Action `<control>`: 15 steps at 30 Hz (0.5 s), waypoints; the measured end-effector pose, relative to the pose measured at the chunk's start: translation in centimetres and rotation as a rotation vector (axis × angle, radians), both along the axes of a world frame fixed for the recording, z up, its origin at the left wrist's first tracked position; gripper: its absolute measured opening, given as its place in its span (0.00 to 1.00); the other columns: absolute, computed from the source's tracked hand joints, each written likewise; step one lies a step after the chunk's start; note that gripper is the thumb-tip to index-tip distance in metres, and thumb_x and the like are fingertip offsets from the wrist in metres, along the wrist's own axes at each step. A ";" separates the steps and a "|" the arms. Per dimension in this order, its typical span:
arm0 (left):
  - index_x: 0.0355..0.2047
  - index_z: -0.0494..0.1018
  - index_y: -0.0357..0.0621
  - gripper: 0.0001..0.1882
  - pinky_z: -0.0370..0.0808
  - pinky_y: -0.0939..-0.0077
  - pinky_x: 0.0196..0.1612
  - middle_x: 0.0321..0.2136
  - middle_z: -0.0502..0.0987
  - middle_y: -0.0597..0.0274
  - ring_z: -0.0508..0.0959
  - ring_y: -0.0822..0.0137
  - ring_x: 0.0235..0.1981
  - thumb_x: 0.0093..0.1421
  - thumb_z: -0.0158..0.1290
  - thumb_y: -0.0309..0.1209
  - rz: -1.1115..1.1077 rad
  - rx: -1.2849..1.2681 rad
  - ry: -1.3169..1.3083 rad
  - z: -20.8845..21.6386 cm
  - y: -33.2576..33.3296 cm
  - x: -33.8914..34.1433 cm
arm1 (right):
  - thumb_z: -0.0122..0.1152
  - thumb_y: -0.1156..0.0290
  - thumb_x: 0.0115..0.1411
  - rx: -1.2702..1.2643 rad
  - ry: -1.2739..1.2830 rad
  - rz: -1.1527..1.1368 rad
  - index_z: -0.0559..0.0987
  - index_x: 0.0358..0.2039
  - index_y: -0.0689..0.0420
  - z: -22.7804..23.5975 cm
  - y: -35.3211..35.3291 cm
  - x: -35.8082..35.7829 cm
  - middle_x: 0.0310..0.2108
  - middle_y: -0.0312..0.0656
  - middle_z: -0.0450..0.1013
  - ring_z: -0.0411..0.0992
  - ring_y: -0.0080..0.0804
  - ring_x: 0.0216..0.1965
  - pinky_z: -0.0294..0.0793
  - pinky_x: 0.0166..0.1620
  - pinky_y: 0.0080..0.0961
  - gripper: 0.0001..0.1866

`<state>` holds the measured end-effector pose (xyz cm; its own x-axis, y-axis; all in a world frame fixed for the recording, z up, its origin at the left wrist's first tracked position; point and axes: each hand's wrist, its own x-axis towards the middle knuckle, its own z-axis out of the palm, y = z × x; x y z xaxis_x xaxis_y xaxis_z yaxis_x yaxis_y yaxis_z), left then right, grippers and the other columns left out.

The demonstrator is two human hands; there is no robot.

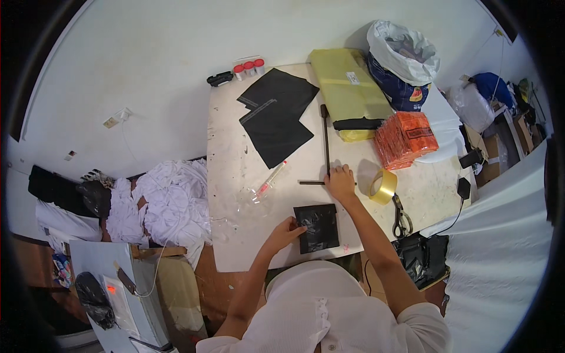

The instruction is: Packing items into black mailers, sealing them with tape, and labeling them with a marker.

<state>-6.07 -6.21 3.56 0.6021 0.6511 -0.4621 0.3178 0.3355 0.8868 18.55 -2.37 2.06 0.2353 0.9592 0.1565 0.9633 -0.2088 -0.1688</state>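
A small, flat black plastic packet (319,229) lies near the front edge of the white table, its surface shiny and creased. My left hand (286,233) pinches its left edge, thumb on top. Beyond the packet, my right hand (341,183) is closed over a dark, thin T-shaped tool (327,141). Its long bar points away from me and a short bar crosses at the near end; my fingers hide the join. To the right of that hand stands a roll of clear yellowish tape (383,186), with black-handled scissors (402,219) just nearer.
Black plastic bags (278,132) lie at the table's far left, near red-capped containers (249,67). A pen (271,178) sits left of centre. Orange packets (405,140), a yellow package (350,82) and a large sack (403,65) occupy the far right. White cloth (170,200) is heaped beyond the left edge.
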 end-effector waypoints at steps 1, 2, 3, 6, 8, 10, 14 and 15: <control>0.33 0.69 0.41 0.14 0.66 0.81 0.29 0.24 0.71 0.68 0.69 0.75 0.26 0.54 0.55 0.38 0.000 -0.002 0.001 0.5 0.1 0.0 | 0.51 0.59 0.50 0.004 -0.022 -0.001 0.76 0.27 0.59 -0.1 0.3 0.5 0.31 0.44 0.72 0.65 0.42 0.41 0.64 0.44 0.39 0.15; 0.32 0.69 0.42 0.12 0.65 0.82 0.28 0.24 0.70 0.70 0.68 0.77 0.25 0.55 0.55 0.37 0.020 -0.052 -0.038 1.6 0.0 0.1 | 0.50 0.59 0.50 0.007 -0.044 -0.004 0.76 0.28 0.60 -0.3 0.5 1.0 0.32 0.45 0.72 0.64 0.42 0.42 0.64 0.44 0.39 0.15; 0.31 0.70 0.43 0.10 0.64 0.83 0.28 0.24 0.68 0.72 0.66 0.79 0.25 0.56 0.54 0.36 0.040 -0.101 -0.077 2.4 0.1 0.2 | 0.50 0.59 0.51 0.009 -0.066 -0.007 0.76 0.28 0.60 -0.4 0.8 1.5 0.33 0.45 0.71 0.64 0.42 0.43 0.65 0.44 0.39 0.16; 0.27 0.67 0.44 0.09 0.62 0.84 0.26 0.21 0.66 0.73 0.64 0.80 0.23 0.56 0.54 0.34 0.031 -0.087 -0.118 3.2 0.9 -0.3 | 0.54 0.61 0.49 0.005 -0.071 -0.027 0.74 0.32 0.59 -0.1 1.5 1.9 0.36 0.45 0.68 0.63 0.42 0.42 0.65 0.44 0.37 0.15; 0.26 0.66 0.44 0.10 0.62 0.84 0.25 0.20 0.65 0.73 0.63 0.81 0.22 0.56 0.54 0.34 0.022 -0.062 -0.127 4.3 1.3 -0.6 | 0.57 0.62 0.47 0.050 -0.055 -0.035 0.74 0.32 0.59 1.1 2.2 1.4 0.35 0.44 0.67 0.63 0.42 0.41 0.65 0.43 0.36 0.15; 0.24 0.65 0.45 0.10 0.61 0.85 0.24 0.19 0.64 0.74 0.63 0.81 0.22 0.56 0.54 0.33 0.011 -0.036 -0.136 5.8 1.5 -0.5 | 0.61 0.69 0.45 0.164 0.111 0.067 0.72 0.35 0.58 3.0 3.2 0.2 0.37 0.45 0.65 0.62 0.44 0.41 0.65 0.43 0.36 0.15; 0.23 0.63 0.44 0.12 0.60 0.85 0.23 0.18 0.63 0.74 0.62 0.81 0.21 0.57 0.53 0.34 -0.110 0.048 -0.075 7.8 1.1 1.2 | 0.60 0.75 0.44 0.331 0.272 0.364 0.72 0.37 0.54 4.2 5.5 -3.0 0.38 0.45 0.64 0.62 0.45 0.41 0.65 0.43 0.36 0.17; 0.24 0.63 0.42 0.12 0.60 0.85 0.23 0.18 0.64 0.73 0.61 0.81 0.21 0.58 0.52 0.34 -0.148 0.047 -0.113 7.7 0.8 1.7 | 0.60 0.76 0.44 0.288 0.378 0.458 0.73 0.37 0.52 4.2 6.1 -4.2 0.39 0.44 0.64 0.62 0.45 0.41 0.65 0.44 0.36 0.17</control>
